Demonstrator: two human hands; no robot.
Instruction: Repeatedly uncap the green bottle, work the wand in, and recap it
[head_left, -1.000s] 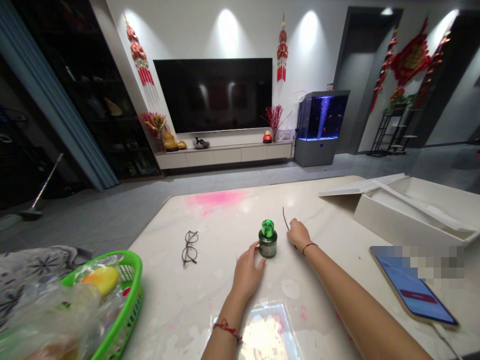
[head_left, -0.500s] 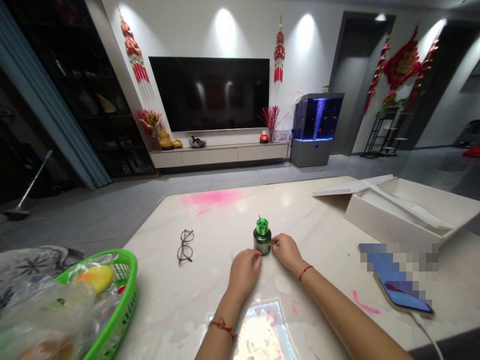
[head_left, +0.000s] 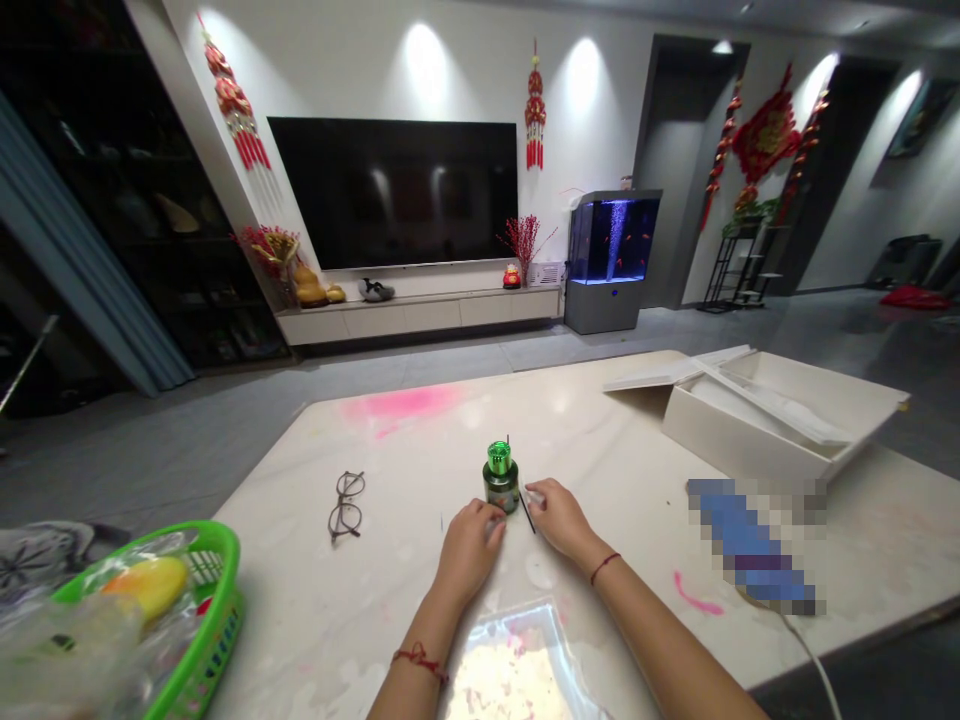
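Note:
A small dark green glass bottle with a shiny green cap stands upright on the pale marble-look table. My left hand rests on the tabletop at the bottle's near left, its fingers loosely bent and apart, the tips close against the base. A thin black stick slants along the bottle's right side; its far end shows behind the cap. Just right of the stick is my right hand, thumb and forefinger slightly apart with nothing seen between them. Whether a fingertip touches the stick I cannot tell.
Eyeglasses lie to the left. A green basket of plastic-wrapped things stands at the near left. On the right are an open white box and a blurred-out phone with a cable. Pink stains mark the tabletop.
The view has swung a little to the right. The black stick beside the bottle now shows along its length, and my right fingers have parted slightly from the bottle's side.

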